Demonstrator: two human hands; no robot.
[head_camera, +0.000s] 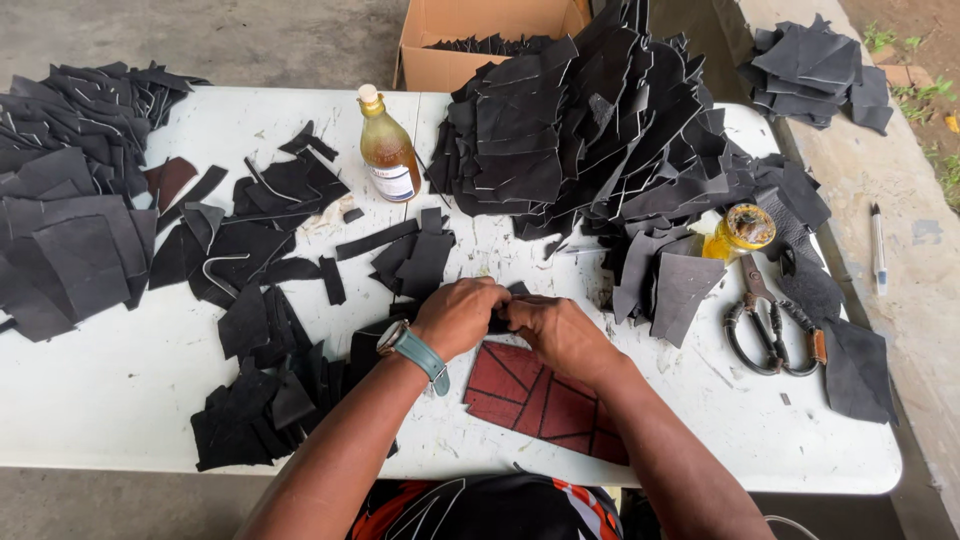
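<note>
Black scraps (590, 120), seemingly line-patterned reddish panel (545, 400)

Both forearms are bare, without sleeves. The left wrist wears a watch (398, 338) on a teal strap (425, 358). The shirt (480, 510) is black with orange and white markings.

Bare white table (120, 390) is left open to the left of the hands (510, 325), between the near scrap heap (265, 400) and the stack of black leather pieces (70, 230) further left. Beyond the hands, passage is blocked by the large black leather pile (590, 120) and the amber glass bottle (388, 150). To the right, the scissors (770, 325) and the open glue jar (742, 230) stand in the way; the near right table edge is clear.
</note>
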